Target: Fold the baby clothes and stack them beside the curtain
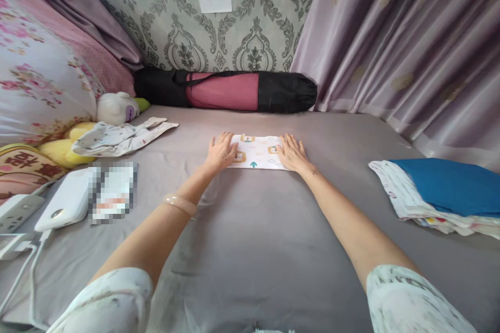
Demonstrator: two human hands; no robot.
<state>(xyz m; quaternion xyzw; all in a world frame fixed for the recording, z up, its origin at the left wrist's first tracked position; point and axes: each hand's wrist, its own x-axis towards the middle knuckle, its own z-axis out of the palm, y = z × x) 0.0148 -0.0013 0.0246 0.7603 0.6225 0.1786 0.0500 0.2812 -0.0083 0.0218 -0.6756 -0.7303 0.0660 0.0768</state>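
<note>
A white cloth [258,153] printed with small orange and teal figures lies folded into a flat rectangle on the grey sheet [273,250]. On its left end rests my left hand [222,152], palm down with fingers stretched out. My right hand [292,153] lies flat on the opposite end, fingers spread forward. Both hands touch the cloth without gripping it, and they cover its two ends. Whether it is a garment or a plain cloth I cannot tell.
Folded fabrics topped by a blue piece [461,187] lie at right. A rolled mat in a bag [222,89] lies along the wall. At left are a printed small garment [117,138], plush toys [117,107], a white power bank [70,197] and a power strip [19,210].
</note>
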